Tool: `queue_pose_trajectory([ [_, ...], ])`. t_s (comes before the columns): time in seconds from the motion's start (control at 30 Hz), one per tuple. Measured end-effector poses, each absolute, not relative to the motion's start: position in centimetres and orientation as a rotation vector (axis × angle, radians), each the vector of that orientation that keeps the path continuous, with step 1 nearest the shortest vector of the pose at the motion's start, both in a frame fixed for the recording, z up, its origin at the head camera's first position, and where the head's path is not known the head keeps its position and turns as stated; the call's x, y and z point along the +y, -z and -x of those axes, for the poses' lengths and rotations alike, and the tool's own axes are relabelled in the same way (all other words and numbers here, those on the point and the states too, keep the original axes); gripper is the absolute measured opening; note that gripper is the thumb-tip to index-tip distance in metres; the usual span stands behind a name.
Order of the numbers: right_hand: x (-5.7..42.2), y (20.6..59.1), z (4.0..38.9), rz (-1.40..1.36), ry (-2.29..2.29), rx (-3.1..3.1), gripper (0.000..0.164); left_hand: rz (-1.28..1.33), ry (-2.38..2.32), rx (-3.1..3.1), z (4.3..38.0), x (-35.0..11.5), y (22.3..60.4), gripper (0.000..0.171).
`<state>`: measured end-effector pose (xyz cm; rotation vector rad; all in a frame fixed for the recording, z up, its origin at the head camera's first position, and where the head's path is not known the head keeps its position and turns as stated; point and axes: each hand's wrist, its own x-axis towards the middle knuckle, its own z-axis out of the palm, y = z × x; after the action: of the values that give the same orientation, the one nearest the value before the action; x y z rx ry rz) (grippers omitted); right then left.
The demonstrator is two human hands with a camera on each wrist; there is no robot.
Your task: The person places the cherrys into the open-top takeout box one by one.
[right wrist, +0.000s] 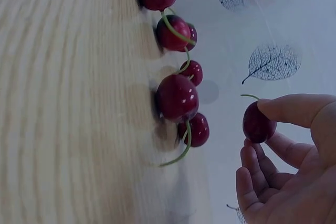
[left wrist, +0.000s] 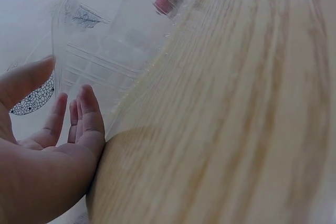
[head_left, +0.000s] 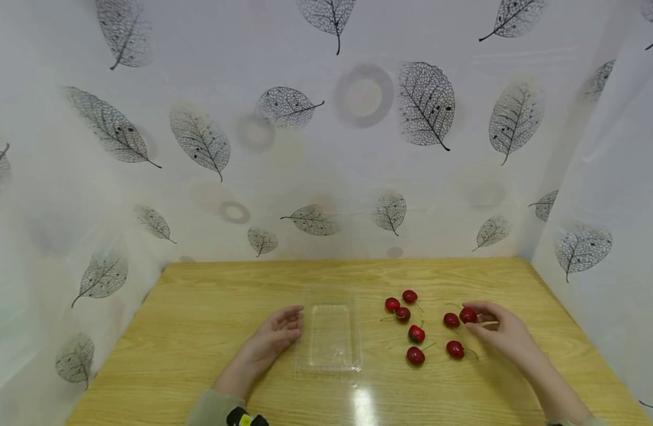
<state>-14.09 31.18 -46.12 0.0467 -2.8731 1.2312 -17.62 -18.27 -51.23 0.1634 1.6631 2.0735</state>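
Observation:
Between thumb and fingers my right hand (head_left: 504, 331) pinches a dark red cherry (right wrist: 259, 122), its green stem sticking out to the side. Close beside it in the head view lies another cherry (head_left: 451, 320), and a third cherry (head_left: 455, 349) with its stem sits nearer the front. My left hand (head_left: 275, 337) rests at the left side of a clear plastic box (head_left: 329, 367), fingers relaxed and fingertips right at its wall. In the left wrist view the box's transparent wall (left wrist: 105, 51) rises just past the fingers, and red cherries show blurred through it.
Several more cherries (head_left: 417, 333) with stems lie on the wooden table (head_left: 225, 284) between the box and my right hand. A pale curtain (head_left: 326, 148) printed with leaves hangs behind the table and along both sides.

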Motion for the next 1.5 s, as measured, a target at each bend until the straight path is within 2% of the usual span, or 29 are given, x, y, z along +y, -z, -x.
queue_pose_trajectory([
  [1.5, 20.5, 43.3, 16.8, -0.375, -1.508, -2.720, 0.043, -0.146, -2.078, 1.680, 17.5, -18.0, 51.1, 0.070],
])
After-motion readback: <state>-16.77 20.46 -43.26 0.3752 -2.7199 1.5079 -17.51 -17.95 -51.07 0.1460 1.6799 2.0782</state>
